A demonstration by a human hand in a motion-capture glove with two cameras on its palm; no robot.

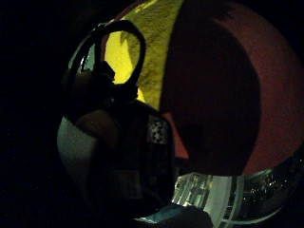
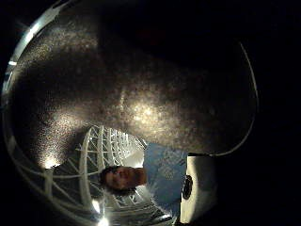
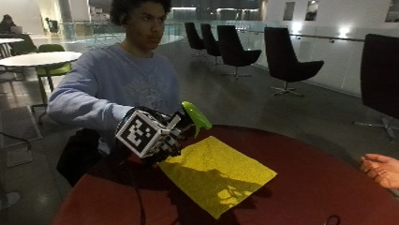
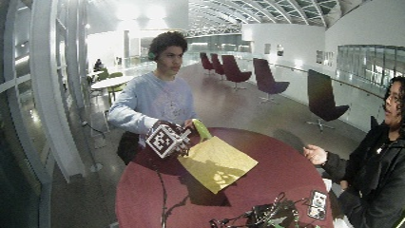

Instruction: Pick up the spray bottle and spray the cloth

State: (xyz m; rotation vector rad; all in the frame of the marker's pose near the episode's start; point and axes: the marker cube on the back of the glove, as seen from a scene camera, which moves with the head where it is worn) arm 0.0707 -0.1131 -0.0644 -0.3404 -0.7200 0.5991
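A spray bottle with a bright green head point(image 3: 196, 117) point(image 4: 201, 129) is held just above the round red table point(image 3: 312, 187), at its edge nearest the person. My gloved right hand point(image 3: 163, 137) point(image 4: 174, 141) grips the bottle with curled fingers, which hide the body. The nozzle end points up and away from the person, over the yellow cloth point(image 3: 218, 173) point(image 4: 217, 163). The cloth lies flat on the table right beside the hand and also shows in the little finger side view point(image 1: 156, 47). A dark rounded surface point(image 2: 141, 94) fills the thumb side view.
A second person sits at the table's right with a bare hand point(image 3: 380, 169) resting near its edge. Cables and small electronics point(image 4: 272, 216) lie at the table's front. Dark chairs point(image 3: 284, 58) stand on the floor behind.
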